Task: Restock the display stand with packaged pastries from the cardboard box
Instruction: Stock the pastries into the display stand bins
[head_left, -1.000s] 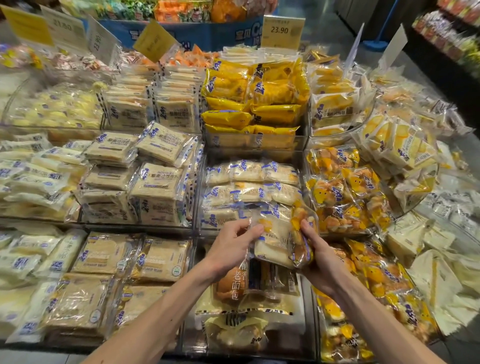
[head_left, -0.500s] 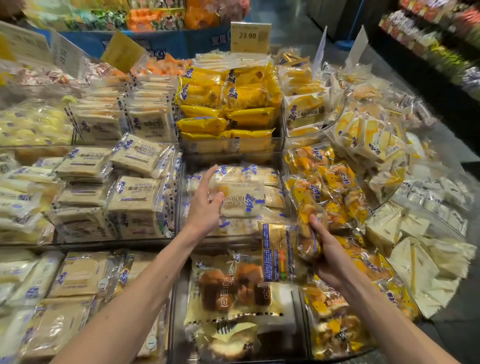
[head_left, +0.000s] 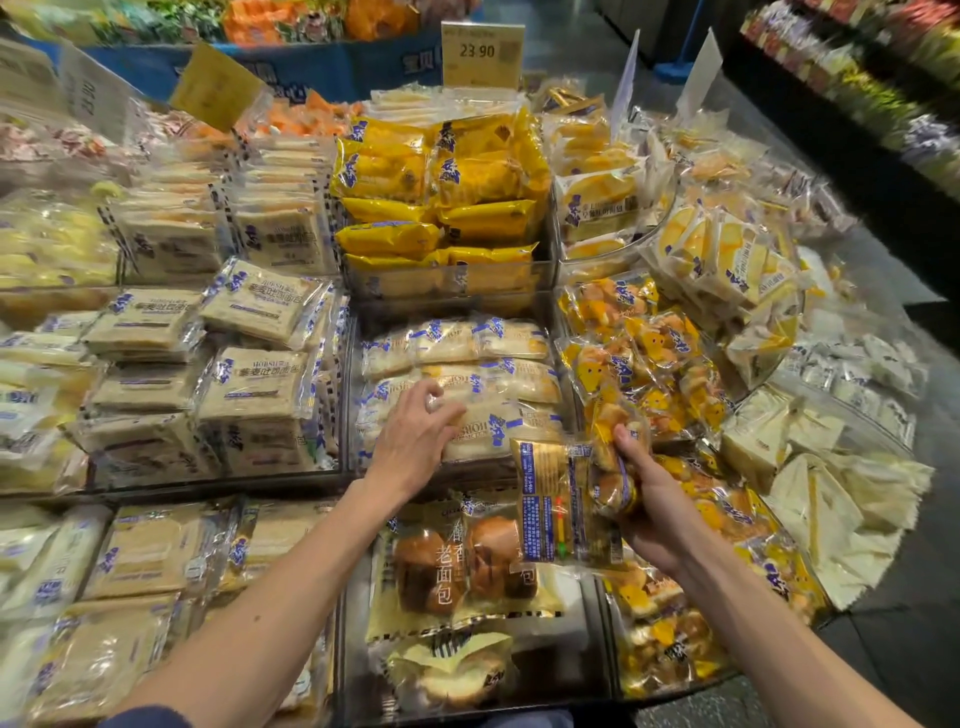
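The display stand (head_left: 343, 384) is a tiered set of clear bins packed with bagged pastries. My left hand (head_left: 415, 441) lies palm down on a pale bread package (head_left: 498, 426) in the middle bin, fingers spread on the wrapper. My right hand (head_left: 649, 499) grips a pastry packet (head_left: 561, 504) with small golden buns, held upright with its blue printed back facing me, above the lower bin. The cardboard box is out of sight.
Brown bun bags (head_left: 457, 566) fill the bin below my hands. Square toast packs (head_left: 249, 384) sit at left, yellow bags (head_left: 441, 176) behind, chick-print bun packets (head_left: 649, 348) and sandwich wedges (head_left: 831, 493) at right. A price sign (head_left: 480, 52) stands at the back. An aisle floor lies far right.
My left hand let go of the shared packet, reached up to the middle bin and has now flattened onto the pale bread package. My right hand keeps the bun packet, turned upright.
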